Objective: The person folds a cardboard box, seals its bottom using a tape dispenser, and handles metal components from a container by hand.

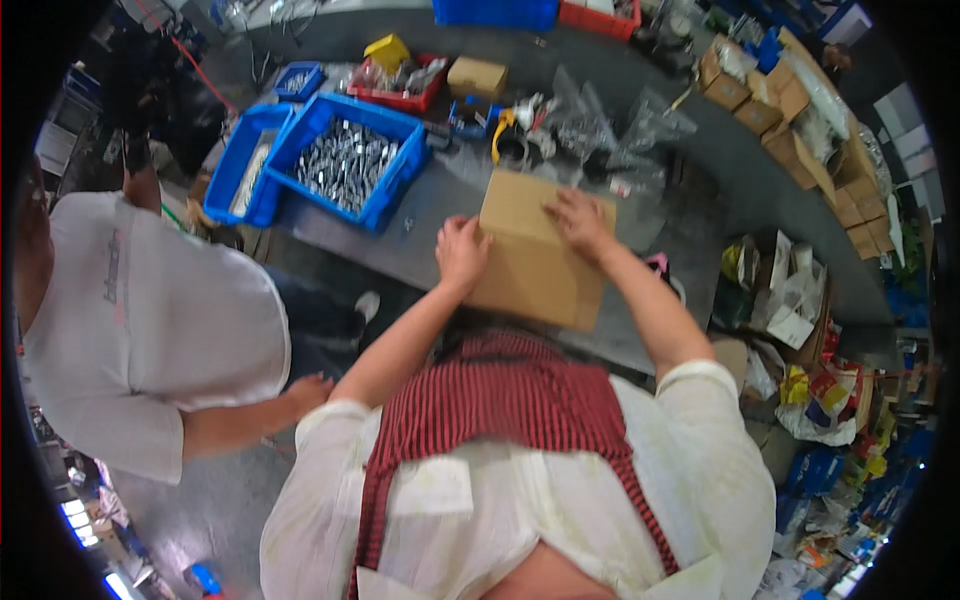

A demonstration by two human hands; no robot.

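Observation:
A brown cardboard box point(535, 272) stands at the front edge of the grey workbench point(425, 225), right before my body. My left hand point(463, 250) rests against its left side, fingers bent over the edge. On the top flap near the right back corner lies my right hand point(580, 222), fingers spread and bent on the cardboard. Nothing is gripped in it. To the left, a blue bin point(395, 185) holds many small metal parts. Behind the box lie a yellow-handled tool point(503, 125) and clear plastic bags point(600, 125).
A co-worker in a light shirt point(190, 310) stands close on the left. Another blue bin point(225, 180), a red bin point(432, 90) and a small carton point(477, 77) are at the back left. Cartons point(785, 110) line the right; a filled box point(790, 290) stands nearer.

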